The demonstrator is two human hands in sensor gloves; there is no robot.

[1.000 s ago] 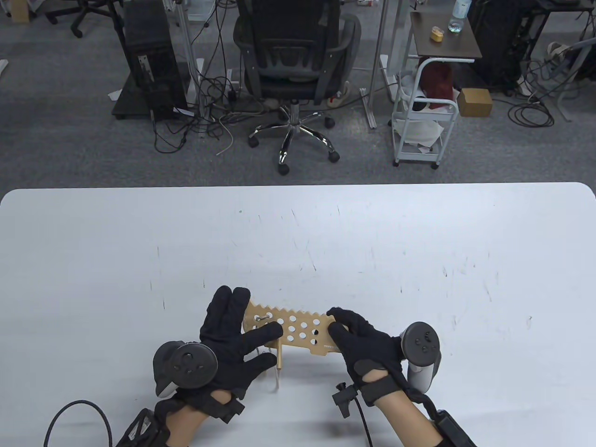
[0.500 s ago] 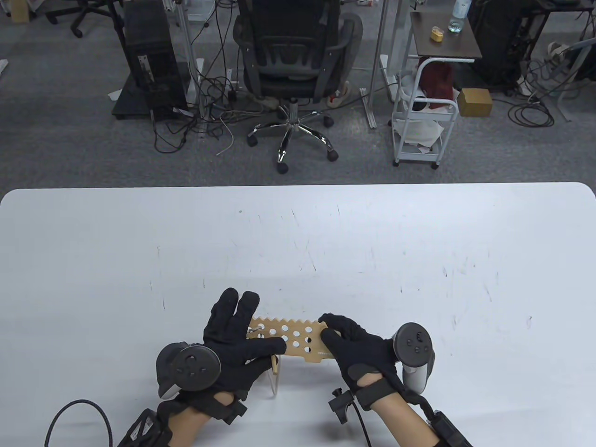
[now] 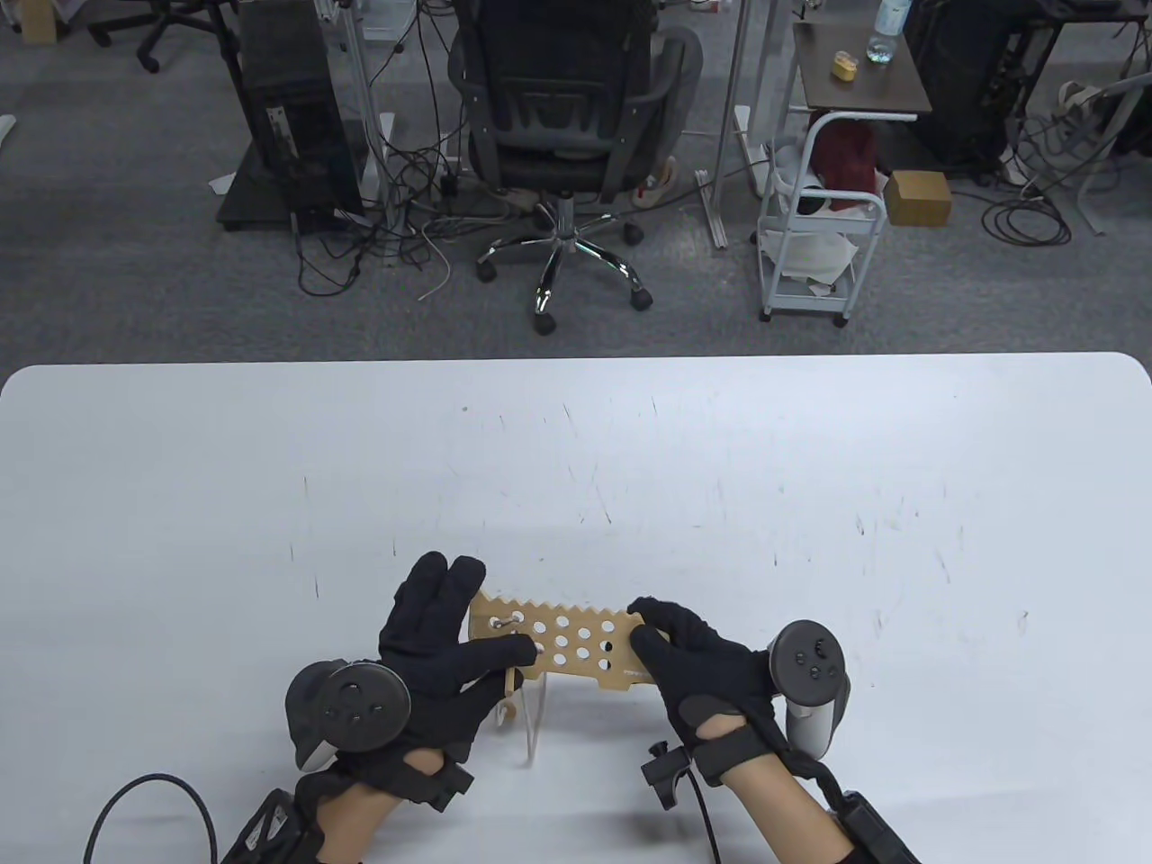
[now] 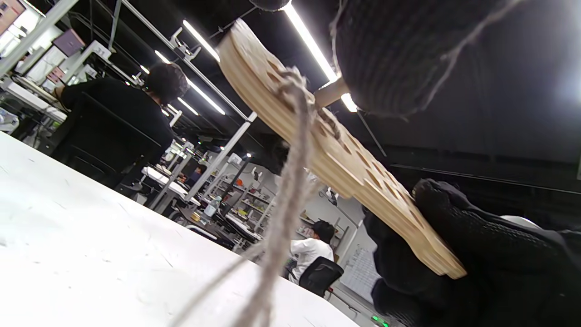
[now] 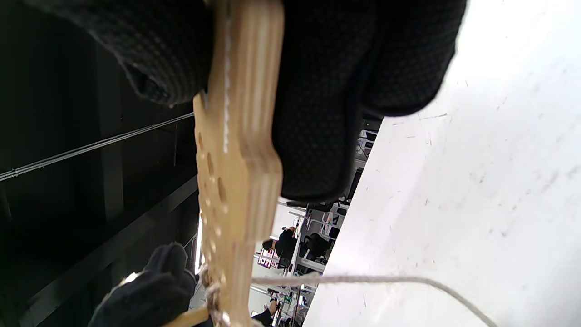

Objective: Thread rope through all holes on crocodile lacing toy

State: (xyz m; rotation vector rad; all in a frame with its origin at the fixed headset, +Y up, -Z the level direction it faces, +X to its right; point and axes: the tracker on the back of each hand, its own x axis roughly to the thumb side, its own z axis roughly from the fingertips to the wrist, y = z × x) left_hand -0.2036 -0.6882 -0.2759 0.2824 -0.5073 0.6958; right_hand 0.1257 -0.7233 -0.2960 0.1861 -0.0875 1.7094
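The wooden crocodile board (image 3: 576, 641) with rows of holes is held level above the table, between both hands. My right hand (image 3: 652, 634) grips its right end, thumb on top and fingers beneath; the right wrist view shows this grip (image 5: 317, 91). My left hand (image 3: 504, 661) is at the left end, thumb lying over the holes, two fingers stretched past the board's edge. It pinches the wooden needle (image 3: 511, 680) at the board's near edge. The rope (image 3: 531, 729) runs from a left hole (image 4: 290, 181) down to the table. A short rope stitch (image 3: 506, 621) shows on top.
The white table (image 3: 576, 468) stretches away beyond the hands. A black cable (image 3: 153, 792) loops at the near left. An office chair (image 3: 567, 135) and a white cart (image 3: 819, 225) stand on the floor past the far edge.
The needle, hanging below the board a second ago, has been drawn up and left under my left thumb. The board dipped toward me, then came back. The right hand keeps its grip.
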